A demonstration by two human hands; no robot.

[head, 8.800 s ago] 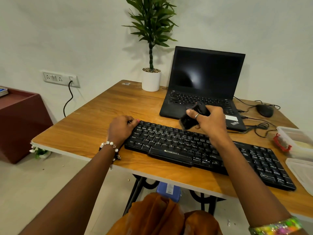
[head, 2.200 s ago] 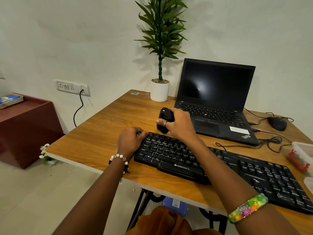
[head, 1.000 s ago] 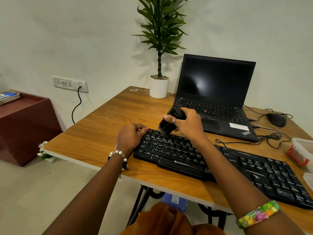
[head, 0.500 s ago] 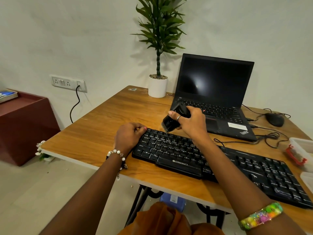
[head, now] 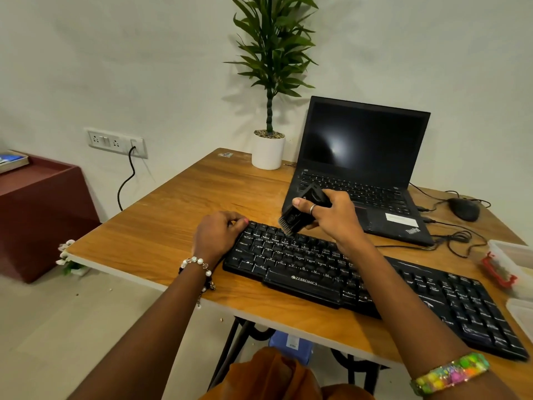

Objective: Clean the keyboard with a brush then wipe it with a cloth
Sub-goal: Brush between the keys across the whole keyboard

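A long black keyboard [head: 331, 272] lies across the front of the wooden table [head: 161, 235]. My left hand [head: 216, 233] rests curled on the keyboard's far left corner and steadies it. My right hand [head: 331, 215] grips a small black brush [head: 297, 216]. The bristles point down and left and touch the top key rows near the left end. My right forearm hides the middle of the keyboard. No cloth is in view.
Behind the keyboard stands an open black laptop [head: 360, 168] with a dark screen. A potted plant [head: 268, 151] is at the back, a mouse [head: 463, 209] and tangled cables at the right. Plastic containers [head: 510, 261] sit at the right edge. A red cabinet [head: 34, 209] stands at the left.
My right hand has brought the brush down from just above the keyboard's back edge onto the upper key rows. My left hand has stayed on the left corner.
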